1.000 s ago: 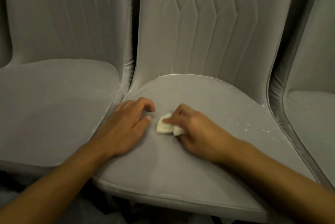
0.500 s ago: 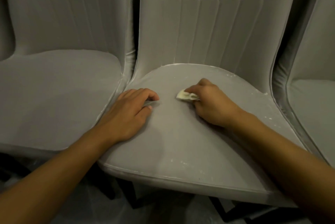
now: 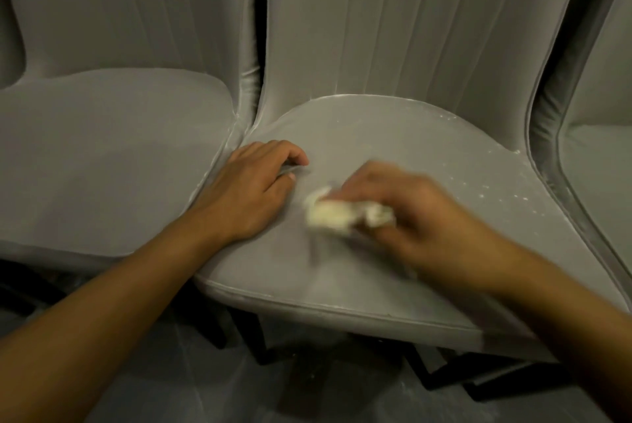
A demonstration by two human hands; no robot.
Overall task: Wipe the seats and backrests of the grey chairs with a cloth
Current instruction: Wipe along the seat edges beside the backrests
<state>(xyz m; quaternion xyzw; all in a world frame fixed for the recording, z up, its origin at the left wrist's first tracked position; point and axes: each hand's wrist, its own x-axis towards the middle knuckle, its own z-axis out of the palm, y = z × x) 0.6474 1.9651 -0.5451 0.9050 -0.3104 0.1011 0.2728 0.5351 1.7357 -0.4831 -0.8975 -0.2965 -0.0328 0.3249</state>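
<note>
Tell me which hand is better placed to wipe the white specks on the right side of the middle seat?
The right hand: it holds the cloth and lies nearer the white specks. The left hand rests on the left edge of the middle seat, without a cloth.

Middle seat [image 3: 393,135]: bounded behind by its backrest [image 3: 393,29]. The left hand [image 3: 246,190] rests at the left edge and obstructs that side. The right hand [image 3: 420,217], blurred, occupies the centre with the cloth [image 3: 331,214]. The rear, right and front portions are open. The left chair [image 3: 102,149] and right chair [image 3: 602,183] stand just beside, leaving narrow gaps.
</note>
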